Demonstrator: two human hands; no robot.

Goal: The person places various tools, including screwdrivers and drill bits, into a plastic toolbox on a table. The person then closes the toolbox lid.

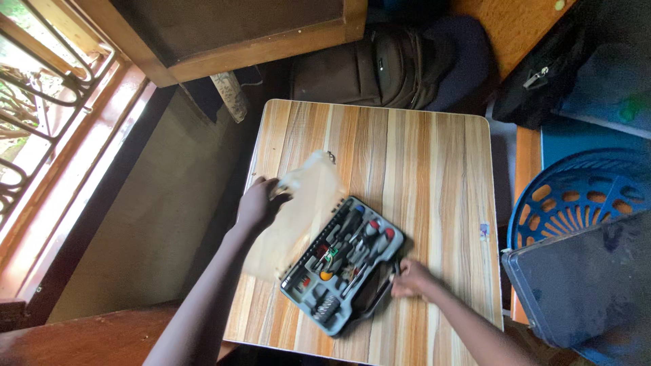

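The table (420, 176) is a small wooden one with light and brown stripes, and it stands beside a wall with a window (41, 108) on the left. Behind the table, a dark backpack (386, 64) leans on the floor, and on the right there is a blue plastic basket (576, 190) with a dark blue case (583, 278) partly over it. On the near part of the table lies a grey tool case (342, 268), turned at an angle, and it is open. Its clear lid (298, 210) is folded out to the left, and it looks blurred and half transparent, so the wood shows through it. Inside the tool case there are screwdrivers (363, 240) with red and black handles, lying side by side, and some small bits (325, 308) near the lower end; the other small parts I cannot tell exactly. The left hand (259, 203) is closed on the far edge of the lid, with the fingers curled over it. The right hand (410, 279) rests on the table just beside the right edge of the tool case and touches it near the black latch (388, 278); its fingers are bent, but I cannot tell if they really grip something.
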